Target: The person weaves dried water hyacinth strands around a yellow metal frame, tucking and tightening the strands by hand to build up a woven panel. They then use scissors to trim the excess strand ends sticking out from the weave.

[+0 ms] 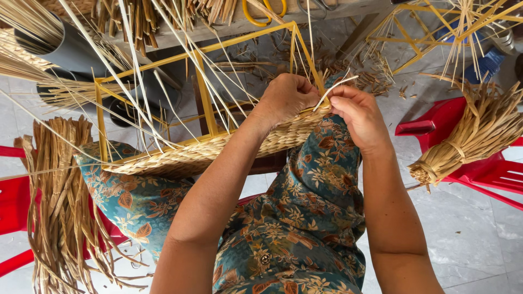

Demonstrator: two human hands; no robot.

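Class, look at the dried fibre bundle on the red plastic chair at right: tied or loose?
Tied: the dried fibre bundle has a band wrapped around its lower end.

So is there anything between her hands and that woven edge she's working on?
Nothing visible. The left hand presses on the woven band at the yellow frame's corner, and the right hand pinches a pale strand right beside it. Loose upright strands stand further left.

A basket-weaving workshop, likely a home one. Bundles of dried fibre [60, 201] hang over red plastic chairs [479, 169], loose reeds [32, 60] fan out of grey pipes [65, 51], and yellow wire frames [201, 87] stand about, one part-woven. Fibre scraps [376, 81] litter the pale tiled floor [479, 245], and yellow-handled scissors [261, 13] lie on a wooden worktop [229, 27].
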